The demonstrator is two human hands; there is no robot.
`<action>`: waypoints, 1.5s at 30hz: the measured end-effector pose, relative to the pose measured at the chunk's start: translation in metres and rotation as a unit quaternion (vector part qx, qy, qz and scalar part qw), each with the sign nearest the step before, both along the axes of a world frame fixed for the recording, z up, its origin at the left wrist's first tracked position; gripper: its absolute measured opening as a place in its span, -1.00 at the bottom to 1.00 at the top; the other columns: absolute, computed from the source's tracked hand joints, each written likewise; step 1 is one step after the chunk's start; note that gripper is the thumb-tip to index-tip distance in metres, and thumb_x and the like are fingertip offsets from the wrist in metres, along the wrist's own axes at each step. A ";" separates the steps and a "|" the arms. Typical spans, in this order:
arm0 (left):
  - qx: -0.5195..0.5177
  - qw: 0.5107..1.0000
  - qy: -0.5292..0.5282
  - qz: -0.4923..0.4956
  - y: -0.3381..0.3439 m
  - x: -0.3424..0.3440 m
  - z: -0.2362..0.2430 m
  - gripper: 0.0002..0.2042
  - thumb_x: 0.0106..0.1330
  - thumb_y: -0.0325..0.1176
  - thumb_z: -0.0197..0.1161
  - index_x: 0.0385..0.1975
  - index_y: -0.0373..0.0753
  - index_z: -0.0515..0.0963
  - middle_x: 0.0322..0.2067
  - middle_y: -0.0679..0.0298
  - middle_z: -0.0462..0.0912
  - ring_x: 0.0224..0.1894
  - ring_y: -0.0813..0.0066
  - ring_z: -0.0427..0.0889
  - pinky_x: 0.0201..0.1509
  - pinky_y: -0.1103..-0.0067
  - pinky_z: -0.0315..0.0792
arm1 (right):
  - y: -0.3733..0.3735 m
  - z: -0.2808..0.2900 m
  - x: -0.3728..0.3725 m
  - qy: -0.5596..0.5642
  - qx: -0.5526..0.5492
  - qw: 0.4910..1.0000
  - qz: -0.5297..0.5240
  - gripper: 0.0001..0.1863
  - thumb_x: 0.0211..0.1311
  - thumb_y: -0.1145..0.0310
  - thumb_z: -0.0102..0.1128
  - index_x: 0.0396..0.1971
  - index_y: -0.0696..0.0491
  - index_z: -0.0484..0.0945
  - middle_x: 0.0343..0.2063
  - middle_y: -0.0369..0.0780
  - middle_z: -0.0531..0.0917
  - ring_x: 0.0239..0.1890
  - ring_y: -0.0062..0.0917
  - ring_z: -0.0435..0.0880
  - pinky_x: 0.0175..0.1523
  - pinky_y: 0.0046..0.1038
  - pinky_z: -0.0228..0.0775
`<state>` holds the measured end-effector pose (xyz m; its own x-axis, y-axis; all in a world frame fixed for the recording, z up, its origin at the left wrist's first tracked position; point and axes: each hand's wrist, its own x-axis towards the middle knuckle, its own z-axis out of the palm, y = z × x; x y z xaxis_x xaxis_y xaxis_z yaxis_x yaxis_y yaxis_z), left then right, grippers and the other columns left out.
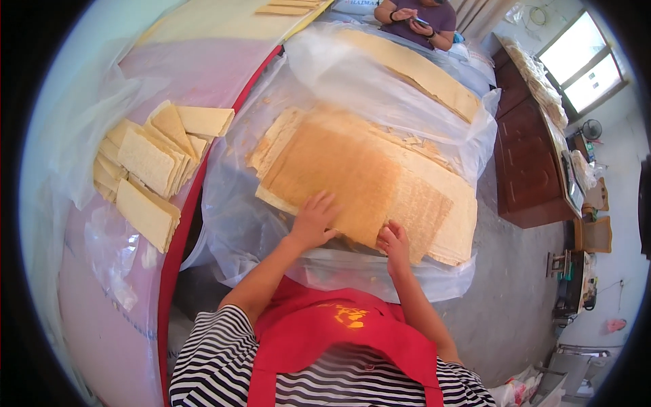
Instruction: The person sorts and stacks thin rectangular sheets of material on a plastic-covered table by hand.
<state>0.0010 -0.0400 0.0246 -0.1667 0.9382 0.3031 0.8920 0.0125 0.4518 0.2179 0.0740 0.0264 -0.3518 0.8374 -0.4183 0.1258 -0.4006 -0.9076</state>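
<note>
A thin golden-brown sheet [332, 169], maybe dried bean curd or pastry, lies over a wide stack of paler sheets [456, 224] in front of me. My left hand [315, 220] rests flat on the sheet's near edge, fingers spread. At the near right corner, my right hand [395, 241] pinches that sheet's edge between thumb and fingers. Beside it on the right, a textured tan sheet [424, 214] shows on the stack. Crumbs and broken flakes [424, 146] lie along the stack's far side.
Clear plastic film [237, 230] is spread beneath the stack. Folded pale sheets [146, 163] are piled on the left table, which has a red edge [178, 271]. Another long sheet pile [420, 71] lies beyond. A seated person [420, 24] holds a phone. A dark red cabinet [529, 149] stands right.
</note>
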 end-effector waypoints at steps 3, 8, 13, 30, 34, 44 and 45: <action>0.012 0.999 -0.027 -0.016 0.002 -0.011 -0.011 -0.36 -0.11 -0.22 0.36 0.09 -0.06 0.36 0.14 0.18 0.32 0.22 0.14 0.20 0.25 0.27 0.12 | 0.004 0.018 -0.011 0.036 -0.091 0.995 0.036 -0.61 0.29 0.21 -0.06 0.06 0.07 0.29 -0.22 -0.28 0.53 -0.22 -0.59 0.52 -0.15 -0.50 0.38; 0.020 1.000 0.015 0.002 0.005 0.001 0.000 -0.36 -0.13 -0.26 0.36 0.08 -0.08 0.37 0.14 0.18 0.32 0.20 0.17 0.22 0.21 0.28 0.15 | -0.008 0.011 -0.014 0.111 -0.127 0.985 0.027 -0.61 0.30 0.12 -0.08 0.02 0.02 0.32 -0.22 -0.24 0.56 -0.25 -0.55 0.53 -0.14 -0.44 0.38; 0.036 0.995 0.084 0.046 0.005 0.008 -0.001 -0.39 -0.16 -0.31 0.35 0.04 -0.07 0.41 0.09 0.16 0.36 0.16 0.22 0.28 0.17 0.29 0.16 | -0.044 -0.035 0.020 0.125 -0.325 0.937 -0.009 -0.67 0.26 0.14 -0.01 -0.11 0.04 0.39 -0.15 -0.14 0.54 -0.12 -0.38 0.52 -0.10 -0.35 0.37; 0.035 0.919 -0.338 0.202 0.026 -0.042 -0.004 -0.70 0.26 -0.31 0.07 -0.07 -0.32 0.44 -0.22 0.08 0.57 -0.15 0.12 0.52 -0.02 0.42 0.36 | 0.034 -0.039 0.017 0.200 -0.159 0.957 -0.135 -0.73 0.20 0.15 0.09 -0.19 -0.02 0.45 -0.32 -0.28 0.61 -0.32 -0.51 0.58 -0.37 -0.47 0.42; 0.208 0.831 -0.432 0.281 0.025 -0.059 0.056 -0.63 0.33 -0.21 0.03 -0.02 -0.38 0.39 -0.15 0.14 0.54 -0.08 0.32 0.51 0.04 0.48 0.34 | 0.040 -0.023 0.018 0.162 -0.053 0.971 -0.167 -0.71 0.22 0.19 0.06 -0.10 -0.02 0.42 -0.28 -0.30 0.59 -0.32 -0.53 0.58 -0.37 -0.47 0.43; 0.370 0.686 -0.594 0.198 0.000 -0.126 0.103 -0.54 0.30 -0.31 0.08 0.15 -0.35 0.19 0.07 0.16 0.37 0.07 0.32 0.41 0.14 0.41 0.34 | 0.051 -0.040 0.060 0.155 -0.069 0.950 -0.263 -0.63 0.21 0.30 0.06 0.01 0.06 0.35 -0.14 -0.24 0.53 -0.13 -0.41 0.56 -0.24 -0.30 0.52; 0.385 0.686 -0.583 0.202 -0.001 -0.130 0.106 -0.54 0.30 -0.32 0.09 0.14 -0.36 0.20 0.07 0.16 0.37 0.06 0.31 0.42 0.13 0.41 0.35 | 0.051 -0.042 0.060 0.159 -0.082 0.942 -0.284 -0.62 0.20 0.32 0.07 0.02 0.07 0.34 -0.13 -0.24 0.52 -0.13 -0.39 0.55 -0.22 -0.27 0.52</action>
